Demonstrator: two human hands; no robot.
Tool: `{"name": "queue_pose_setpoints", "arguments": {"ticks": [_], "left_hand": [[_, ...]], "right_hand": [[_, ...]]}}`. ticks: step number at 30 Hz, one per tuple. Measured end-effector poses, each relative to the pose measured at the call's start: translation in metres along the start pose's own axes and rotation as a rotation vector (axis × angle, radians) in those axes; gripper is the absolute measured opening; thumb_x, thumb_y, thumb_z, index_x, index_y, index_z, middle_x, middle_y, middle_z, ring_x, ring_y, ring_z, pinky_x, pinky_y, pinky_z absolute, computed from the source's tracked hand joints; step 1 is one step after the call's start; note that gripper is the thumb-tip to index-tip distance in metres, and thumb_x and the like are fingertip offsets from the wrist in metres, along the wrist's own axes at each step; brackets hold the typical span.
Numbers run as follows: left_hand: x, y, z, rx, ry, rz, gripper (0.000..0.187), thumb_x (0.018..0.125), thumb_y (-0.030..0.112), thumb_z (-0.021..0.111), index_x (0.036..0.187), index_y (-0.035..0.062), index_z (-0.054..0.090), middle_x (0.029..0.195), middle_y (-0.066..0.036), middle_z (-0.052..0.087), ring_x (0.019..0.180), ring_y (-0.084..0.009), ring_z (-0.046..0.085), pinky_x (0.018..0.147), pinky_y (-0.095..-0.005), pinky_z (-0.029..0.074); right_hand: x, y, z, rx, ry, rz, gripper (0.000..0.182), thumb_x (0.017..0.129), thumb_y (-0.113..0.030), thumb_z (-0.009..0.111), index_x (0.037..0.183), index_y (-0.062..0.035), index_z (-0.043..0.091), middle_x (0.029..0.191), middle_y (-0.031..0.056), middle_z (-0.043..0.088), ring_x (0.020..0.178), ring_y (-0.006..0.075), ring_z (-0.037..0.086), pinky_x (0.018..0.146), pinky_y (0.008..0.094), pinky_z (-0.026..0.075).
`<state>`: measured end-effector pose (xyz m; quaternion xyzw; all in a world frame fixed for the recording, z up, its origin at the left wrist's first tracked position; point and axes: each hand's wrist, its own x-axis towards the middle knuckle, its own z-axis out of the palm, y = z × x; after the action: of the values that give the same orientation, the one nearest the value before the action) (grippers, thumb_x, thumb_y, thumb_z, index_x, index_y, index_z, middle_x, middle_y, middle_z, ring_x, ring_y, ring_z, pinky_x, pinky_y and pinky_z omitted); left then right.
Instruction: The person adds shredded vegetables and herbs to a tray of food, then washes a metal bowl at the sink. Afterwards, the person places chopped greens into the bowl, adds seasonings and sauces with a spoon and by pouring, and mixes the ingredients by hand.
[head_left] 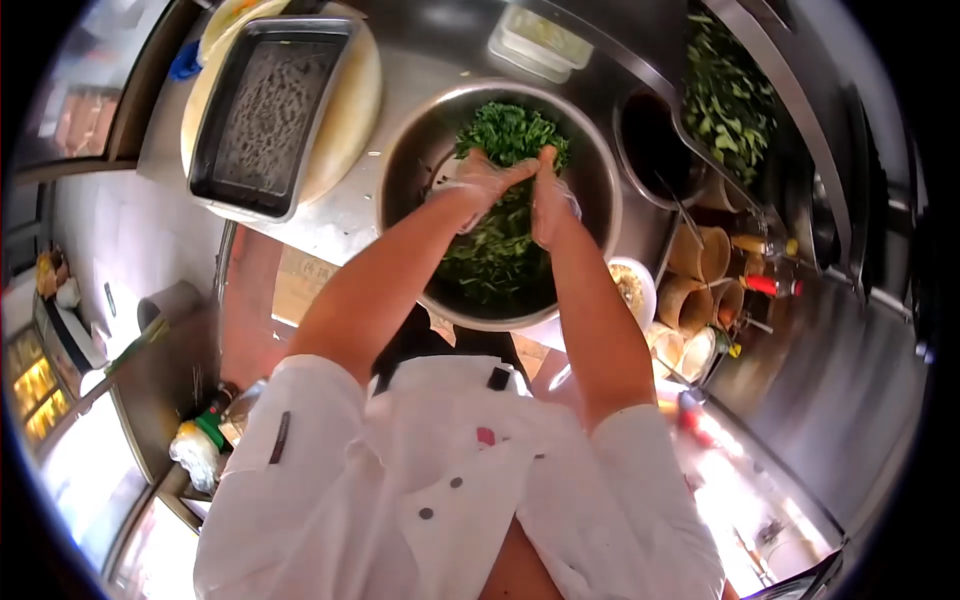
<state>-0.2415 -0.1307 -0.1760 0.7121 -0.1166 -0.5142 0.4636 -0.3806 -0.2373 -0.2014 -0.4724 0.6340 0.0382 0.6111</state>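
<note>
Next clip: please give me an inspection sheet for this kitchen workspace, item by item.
Surface: stainless steel counter, partly bare.
Job's things: large round steel mixing bowl holding chopped green leaves.
Clutter: rectangular metal tray on a pale round board; clear lidded plastic container; dark sauce pot; bin of green leaves; small condiment cups.
Hands: left hand and right hand, in thin clear gloves, together over the leaves; grip unclear.
Cables: nothing seen.
Surroundings: white chef jacket; tiled floor.
</note>
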Motion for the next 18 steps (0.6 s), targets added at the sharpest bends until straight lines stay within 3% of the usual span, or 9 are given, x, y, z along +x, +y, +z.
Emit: {"name": "queue_pose_setpoints", "arguments": {"ticks": [4,6,9,11,13,14,16,17,18], "left_hand": [[-0.057,0.043,-0.043,0.002,-0.339,-0.038,0.079,0.090,0.047,0.075,0.150,0.0044,0.047,0.129,-0.015,0.068,0.112,-0.0263,0.067,0.099,-0.0393,0.052],[-0.061,0.004,-0.059,-0.007,-0.117,-0.024,0.091,0.087,0.052,0.076,0.156,0.0055,0.039,0.139,-0.019,0.062,0.122,-0.0298,0.063,0.103,-0.0435,0.051],[-0.062,-0.020,-0.026,0.244,0.274,-0.372,0.099,0.084,0.061,0.074,0.156,0.0028,0.038,0.144,-0.024,0.057,0.132,-0.0347,0.057,0.113,-0.0421,0.043],[-0.048,-0.008,-0.008,0.463,0.114,-0.210,0.115,0.079,0.069,0.073,0.159,-0.0004,0.028,0.151,-0.028,0.050,0.140,-0.0388,0.050,0.115,-0.0423,0.039],[-0.064,0.024,-0.015,0.455,-0.070,-0.149,0.110,0.082,0.070,0.070,0.158,-0.0001,0.033,0.150,-0.029,0.050,0.138,-0.0393,0.051,0.114,-0.0417,0.040],[-0.069,0.036,-0.023,0.521,-0.092,-0.103,0.105,0.085,0.069,0.069,0.159,0.0037,0.034,0.157,-0.023,0.043,0.145,-0.0360,0.043,0.115,-0.0413,0.038],[-0.064,0.029,-0.052,0.407,-0.262,-0.088,0.094,0.089,0.063,0.068,0.158,0.0056,0.037,0.151,-0.019,0.052,0.139,-0.0335,0.048,0.114,-0.0445,0.037],[-0.080,0.022,-0.061,0.423,-0.154,-0.002,0.082,0.094,0.053,0.066,0.156,0.0054,0.041,0.143,-0.017,0.059,0.131,-0.0297,0.055,0.111,-0.0435,0.040],[-0.093,0.014,-0.064,0.205,-0.055,-0.152,0.081,0.094,0.052,0.066,0.155,0.0047,0.042,0.142,-0.016,0.059,0.131,-0.0294,0.055,0.111,-0.0454,0.040]], "right_hand": [[-0.030,0.016,-0.026,-0.118,0.022,0.039,0.098,0.093,-0.084,0.039,0.141,-0.0013,0.058,0.115,0.0097,0.067,0.100,0.0250,0.058,0.090,0.0393,0.047],[-0.103,-0.003,-0.023,0.200,0.099,0.148,0.104,0.091,-0.087,0.035,0.149,-0.0016,0.050,0.137,0.0118,0.062,0.123,0.0296,0.053,0.104,0.0386,0.043],[-0.056,0.095,0.009,0.620,-0.025,0.323,0.105,0.090,-0.086,0.039,0.155,-0.0038,0.043,0.148,0.0129,0.056,0.131,0.0280,0.049,0.109,0.0394,0.041],[-0.042,0.098,0.036,0.580,-0.157,0.310,0.105,0.090,-0.085,0.044,0.156,-0.0043,0.043,0.145,0.0130,0.056,0.125,0.0260,0.052,0.105,0.0387,0.044],[-0.106,0.053,0.028,0.403,-0.213,0.189,0.102,0.088,-0.083,0.050,0.153,-0.0038,0.047,0.144,0.0137,0.058,0.124,0.0287,0.056,0.104,0.0381,0.045],[-0.138,0.030,0.023,0.316,-0.232,0.127,0.101,0.087,-0.082,0.053,0.151,-0.0036,0.049,0.143,0.0140,0.059,0.123,0.0301,0.058,0.104,0.0377,0.046],[-0.159,-0.004,-0.002,-0.069,-0.234,0.021,0.095,0.089,-0.078,0.056,0.148,-0.0042,0.053,0.146,0.0155,0.058,0.123,0.0317,0.060,0.105,0.0378,0.046],[-0.149,-0.009,-0.021,-0.361,-0.246,-0.162,0.081,0.092,-0.070,0.059,0.142,-0.0058,0.059,0.147,0.0180,0.057,0.126,0.0337,0.060,0.108,0.0405,0.045],[-0.164,-0.038,-0.034,-0.547,-0.212,-0.233,0.078,0.094,-0.067,0.057,0.144,-0.0070,0.057,0.146,0.0196,0.057,0.129,0.0336,0.058,0.111,0.0413,0.042]]}}
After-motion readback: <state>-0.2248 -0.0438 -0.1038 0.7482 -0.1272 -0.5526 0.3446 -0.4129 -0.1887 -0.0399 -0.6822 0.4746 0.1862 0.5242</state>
